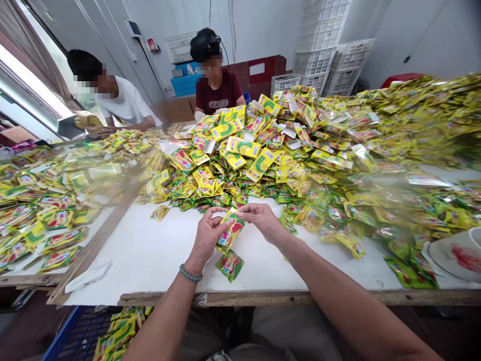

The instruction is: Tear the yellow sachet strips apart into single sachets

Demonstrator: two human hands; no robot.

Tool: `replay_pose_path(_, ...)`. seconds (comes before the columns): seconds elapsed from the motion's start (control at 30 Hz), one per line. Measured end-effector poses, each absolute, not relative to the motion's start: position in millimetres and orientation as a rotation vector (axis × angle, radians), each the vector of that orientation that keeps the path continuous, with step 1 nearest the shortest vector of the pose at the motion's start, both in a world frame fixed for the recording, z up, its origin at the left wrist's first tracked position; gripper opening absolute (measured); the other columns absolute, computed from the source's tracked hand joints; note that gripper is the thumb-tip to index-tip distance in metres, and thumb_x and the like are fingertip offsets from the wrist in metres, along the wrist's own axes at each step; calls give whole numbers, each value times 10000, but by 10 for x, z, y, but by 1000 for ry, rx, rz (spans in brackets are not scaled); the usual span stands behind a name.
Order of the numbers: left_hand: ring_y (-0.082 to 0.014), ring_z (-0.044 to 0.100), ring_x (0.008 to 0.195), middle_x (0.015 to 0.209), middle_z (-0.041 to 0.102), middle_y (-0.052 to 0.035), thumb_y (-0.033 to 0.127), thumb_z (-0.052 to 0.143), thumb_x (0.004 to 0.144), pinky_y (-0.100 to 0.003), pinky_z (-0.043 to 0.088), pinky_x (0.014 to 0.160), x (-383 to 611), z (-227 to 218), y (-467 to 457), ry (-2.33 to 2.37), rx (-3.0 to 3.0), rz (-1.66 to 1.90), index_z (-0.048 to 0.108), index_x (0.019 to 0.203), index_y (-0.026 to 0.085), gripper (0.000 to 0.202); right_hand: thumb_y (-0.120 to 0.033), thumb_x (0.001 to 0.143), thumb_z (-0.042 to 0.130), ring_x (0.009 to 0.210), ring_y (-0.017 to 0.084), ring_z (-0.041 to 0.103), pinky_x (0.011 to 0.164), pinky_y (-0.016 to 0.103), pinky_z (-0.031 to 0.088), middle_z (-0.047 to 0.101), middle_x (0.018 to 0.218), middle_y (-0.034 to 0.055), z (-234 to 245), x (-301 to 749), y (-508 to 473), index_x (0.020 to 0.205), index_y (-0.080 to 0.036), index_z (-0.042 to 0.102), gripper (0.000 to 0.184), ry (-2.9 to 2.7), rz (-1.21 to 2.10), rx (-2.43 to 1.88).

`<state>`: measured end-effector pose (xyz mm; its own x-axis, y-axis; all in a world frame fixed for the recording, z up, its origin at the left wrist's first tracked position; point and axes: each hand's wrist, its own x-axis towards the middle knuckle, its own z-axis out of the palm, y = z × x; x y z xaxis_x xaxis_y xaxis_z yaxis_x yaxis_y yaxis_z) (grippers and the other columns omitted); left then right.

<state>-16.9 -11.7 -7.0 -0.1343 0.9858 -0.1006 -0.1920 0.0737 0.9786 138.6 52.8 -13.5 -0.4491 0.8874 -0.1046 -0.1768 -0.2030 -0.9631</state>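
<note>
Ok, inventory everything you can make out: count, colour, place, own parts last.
Worktable: one, white, foreground
Fruit-print carton: one, yellow-green, above the worktable's near middle
Loose sachet: one, green and red, worktable, just below it
Heaped cartons: many, yellow-green, worktable's far middle
Heaped sachets: many, green and yellow, below and right of those
Side packets: many, yellow-green, left of the wooden divider
Basket: one, blue, below the worktable, left
Tub: one, white, red-printed, right edge
Stacked crates: several, white, back right
Co-worker: one, white shirt, far left
Second co-worker: one, maroon shirt, far middle
Beaded bracelet: one, grey-green, left wrist
Left grip: one, bare, carton's left
Right grip: one, bare, carton's upper right
</note>
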Motion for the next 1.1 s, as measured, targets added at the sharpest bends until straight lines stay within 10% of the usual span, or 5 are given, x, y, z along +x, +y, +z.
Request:
replay_pose_path(0.63, -116, 602, 511, 665, 676, 27, 380, 813, 642, -223, 475, 528, -211, -26, -130, 1131, 701, 1469, 512, 993, 198, 497, -366, 912, 534, 980, 210, 616, 889, 387, 477, 720, 1107, 61, -107, 1234, 193, 1162, -261, 697, 317, -1719, 1123, -804)
replay_pose_path(1.1, -139, 529, 480, 527, 606, 40, 467, 758, 669, -209, 343, 463, -948, 451, -687, 1698, 1311, 890, 618, 1123, 184, 553, -375, 911, 525, 1118, 226, 593, 996, 413, 446, 684, 1188, 78, -164, 1312, 414, 1208, -233, 650, 352, -1877, 809, -1023)
